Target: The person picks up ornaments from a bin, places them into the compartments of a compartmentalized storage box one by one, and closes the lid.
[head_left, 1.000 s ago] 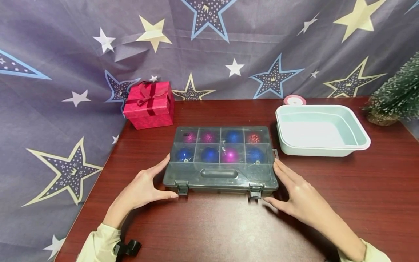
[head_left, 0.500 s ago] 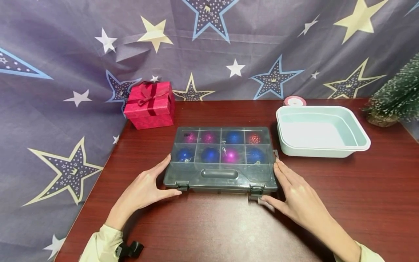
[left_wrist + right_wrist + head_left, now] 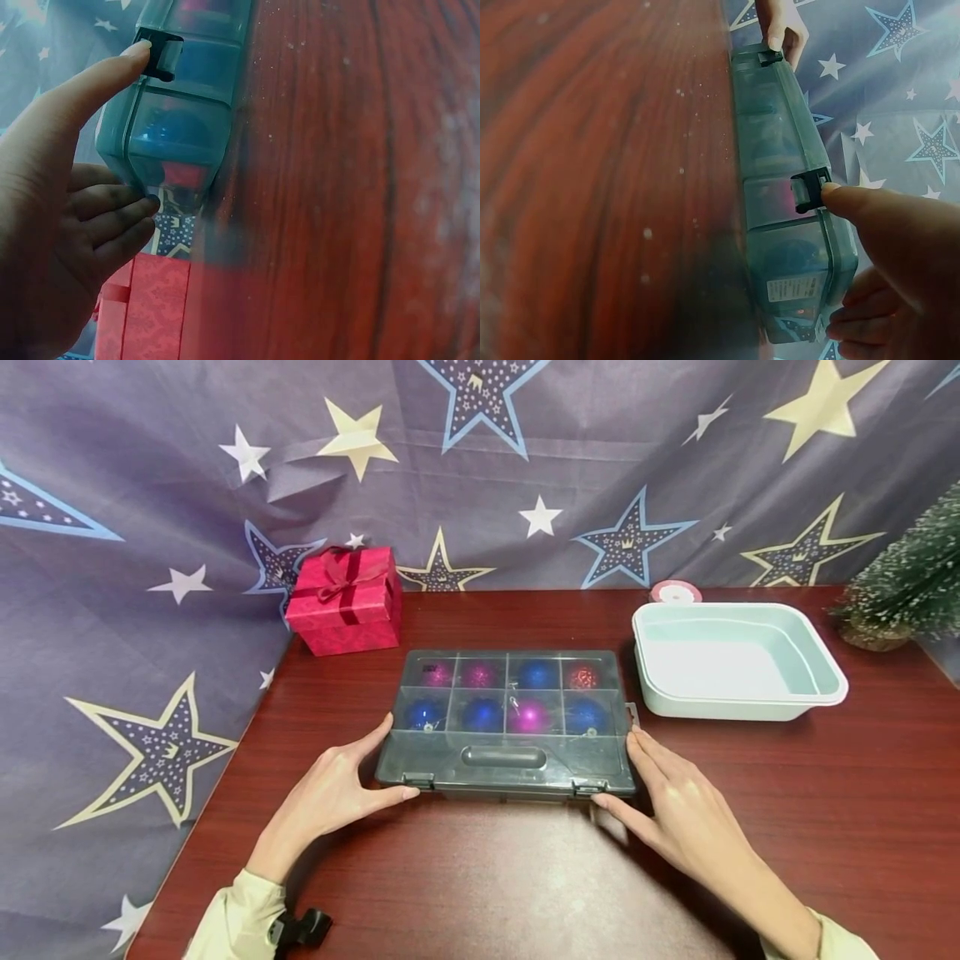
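Observation:
A grey see-through compartment box (image 3: 504, 757) lies on the table with its lid down. Shiny balls show through it in two rows: blue, pink, and one red ball (image 3: 582, 676). At the left front corner, my left hand (image 3: 322, 797) grips the box, its fingers along the side. In the left wrist view, that thumb presses a black latch (image 3: 160, 56). My right hand (image 3: 690, 810) holds the opposite corner the same way, and its thumb presses the other latch (image 3: 811, 190) in the right wrist view. Both latches lie up against the lid's front edge.
On the left stands a red gift box (image 3: 347, 602) with a bow. A pale green basin (image 3: 723, 706) is at the back right, with a ribbon roll (image 3: 676, 591) behind it. A small frosted tree (image 3: 911, 577) stands at the far right. Star-printed cloth (image 3: 540, 468) hangs behind.
Both latches stuck out from the front a second ago and now sit up against the lid, the left one first, then the right. My thumbs have moved up onto them.

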`<state>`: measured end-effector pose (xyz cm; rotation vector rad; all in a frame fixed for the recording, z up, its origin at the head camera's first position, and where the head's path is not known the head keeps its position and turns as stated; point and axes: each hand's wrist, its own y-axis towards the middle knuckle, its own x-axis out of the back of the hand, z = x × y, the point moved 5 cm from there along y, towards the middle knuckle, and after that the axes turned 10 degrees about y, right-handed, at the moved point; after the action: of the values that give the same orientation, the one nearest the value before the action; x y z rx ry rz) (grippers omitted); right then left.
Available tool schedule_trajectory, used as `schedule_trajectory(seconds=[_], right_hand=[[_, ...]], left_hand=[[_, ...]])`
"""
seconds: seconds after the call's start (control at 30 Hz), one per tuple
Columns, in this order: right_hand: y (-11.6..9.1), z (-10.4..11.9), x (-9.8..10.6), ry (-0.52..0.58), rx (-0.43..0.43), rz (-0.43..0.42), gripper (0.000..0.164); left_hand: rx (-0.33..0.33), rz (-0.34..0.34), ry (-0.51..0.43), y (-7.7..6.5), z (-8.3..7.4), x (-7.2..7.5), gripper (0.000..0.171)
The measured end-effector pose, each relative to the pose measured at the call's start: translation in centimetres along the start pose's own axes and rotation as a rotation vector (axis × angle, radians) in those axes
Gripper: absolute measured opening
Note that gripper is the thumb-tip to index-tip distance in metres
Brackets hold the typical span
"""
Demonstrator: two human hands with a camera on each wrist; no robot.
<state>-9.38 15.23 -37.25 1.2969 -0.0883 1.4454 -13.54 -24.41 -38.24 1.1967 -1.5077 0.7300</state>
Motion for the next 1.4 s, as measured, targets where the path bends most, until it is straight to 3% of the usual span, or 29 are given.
schedule_trajectory(seconds=[0.3, 0.67, 0.97, 1.4], right_hand=[[0.17, 0.02, -0.07, 0.015, 0.025, -0.014, 0.093], [-0.37, -0.32, -0.17, 0.099, -0.072, -0.029, 0.080], [-0.28, -0.17, -0.10, 0.083, -0.030, -0.069, 0.088], [-0.27, -0.02, -0.13, 0.074, -0.009, -0.102, 0.087]], left_hand=[[-0.006, 0.000, 0.001, -0.10, -0.06, -0.01, 0.103], [-0.024, 0.007, 0.005, -0.09, -0.40, -0.17, 0.101], [-0.030, -0.003, 0.015, -0.04, -0.64, -0.15, 0.099], [-0.007, -0.012, -0.022, -0.17, -0.47, -0.05, 0.095]])
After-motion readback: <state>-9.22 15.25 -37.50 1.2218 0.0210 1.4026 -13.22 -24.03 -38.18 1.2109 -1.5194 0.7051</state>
